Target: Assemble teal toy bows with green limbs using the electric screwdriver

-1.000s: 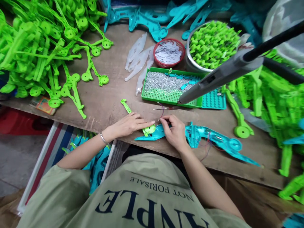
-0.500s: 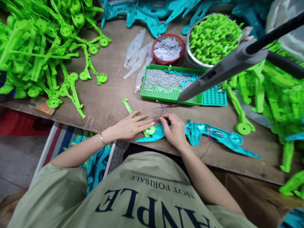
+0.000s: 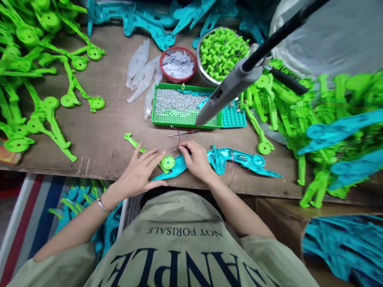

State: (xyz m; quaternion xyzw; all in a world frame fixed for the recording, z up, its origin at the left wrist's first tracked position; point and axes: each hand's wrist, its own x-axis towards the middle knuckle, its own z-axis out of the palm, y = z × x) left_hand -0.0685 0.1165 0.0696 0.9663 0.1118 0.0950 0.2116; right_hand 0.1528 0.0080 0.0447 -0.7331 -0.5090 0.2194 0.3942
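I'm watching a turquoise shell [image 3: 217,161] lying lengthwise near the workbench [image 3: 104,137] edge, hollow side facing up, a lime-green arm [image 3: 167,162] slanting, its disc overlapping the left tip, a purple wire [image 3: 179,138] (I'm barely resolving it) curving beyond.

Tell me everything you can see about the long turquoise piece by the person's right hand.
The turquoise piece looks like molded plastic: pointed ends, a crosspiece near the middle, a round feature toward the right. It lies hollow side up on the table, near the front edge. Thin wires cross its right half. A green lever overlaps its left part. The right hand covers some; contact is unclear.
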